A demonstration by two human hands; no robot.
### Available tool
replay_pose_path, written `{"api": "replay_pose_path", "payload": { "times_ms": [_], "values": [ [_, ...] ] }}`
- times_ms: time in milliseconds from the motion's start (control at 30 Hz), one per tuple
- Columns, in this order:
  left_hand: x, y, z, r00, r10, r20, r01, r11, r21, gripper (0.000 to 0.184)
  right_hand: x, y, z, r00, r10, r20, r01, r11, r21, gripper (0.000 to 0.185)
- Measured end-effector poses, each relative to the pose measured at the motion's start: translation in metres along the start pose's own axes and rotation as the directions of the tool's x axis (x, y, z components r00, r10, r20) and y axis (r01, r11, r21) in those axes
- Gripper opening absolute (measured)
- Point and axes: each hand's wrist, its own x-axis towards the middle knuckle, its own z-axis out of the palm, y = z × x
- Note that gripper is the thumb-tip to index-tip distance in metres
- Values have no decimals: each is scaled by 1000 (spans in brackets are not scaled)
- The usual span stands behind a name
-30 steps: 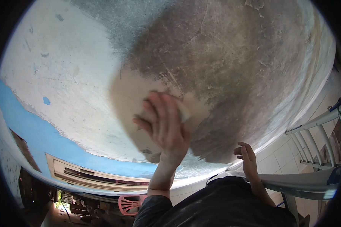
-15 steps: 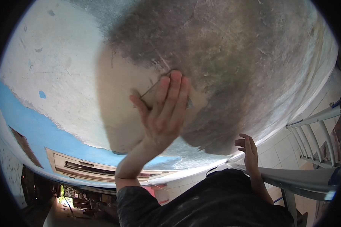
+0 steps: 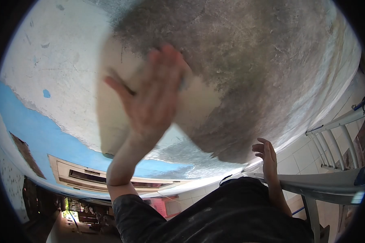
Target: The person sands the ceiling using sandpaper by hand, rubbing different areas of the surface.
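The piece (image 3: 184,83) lies straight under the palm and fingers of the left hand (image 3: 156,95), sandwiched between them and the wall (image 3: 231,48), so it is directly behind the fingers as the camera sees them rather than off to one side. Only a small grey-blue bit shows, at the right side of the fingers; the hand hides the rest, and I cannot tell its long axis or just what it is. The left fingers are laid out long and mostly together, the leftmost digit spread away from the others, holding the piece flat to the wall; blur and the angle hide how the thumb sits. The left hand is plainly the nearer: the right hand (image 3: 267,153) hangs well apart, lower and to the right, its fingers loosely bent with gaps between them and nothing seen in them, just beside a metal bar (image 3: 312,184). The left hand is over a pale patch, with rough dark grey above and to the right, and blue paint (image 3: 44,117) well to the lower left. No brand, label or writing can be read; the bar's right end bears a light mark too unclear to make out
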Motion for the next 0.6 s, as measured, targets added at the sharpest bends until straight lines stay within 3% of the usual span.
{"api": "replay_pose_path", "payload": {
  "times_ms": [133, 233, 267, 333, 400, 467, 600],
  "values": [
    [10, 6, -2, 989, -145, -8, 145, 988, 48, 44, -1, -1, 1, 1000, -1, -21, 1, 1000, 5, 42],
    [-24, 38, 8, 997, -64, 53, 67, 996, -64, 43, -2, 0, 0, 999, -13, -31, 13, 1000, 23, 42],
    [-27, 33, 11, 1000, 3, 27, -2, 999, -42, 44, -2, 0, -1, 1000, -9, -25, 9, 1000, 14, 43],
    [-9, 11, 1, 989, -19, 145, 4, 995, 98, 44, -2, 0, -1, 1000, -7, -16, 7, 1000, -2, 45],
    [10, -5, -9, 989, -70, 134, 48, 986, 158, 43, -1, -1, -1, 1000, -11, -8, 11, 1000, -15, 45],
    [20, -13, -12, 991, -135, -1, 134, 982, 132, 41, -2, -1, 0, 1000, -7, -6, 7, 1000, -14, 45],
    [-17, 25, 4, 994, 73, 77, -79, 994, 69, 46, -4, 0, -1, 1000, -11, -14, 11, 1000, -4, 45]
  ]
}}
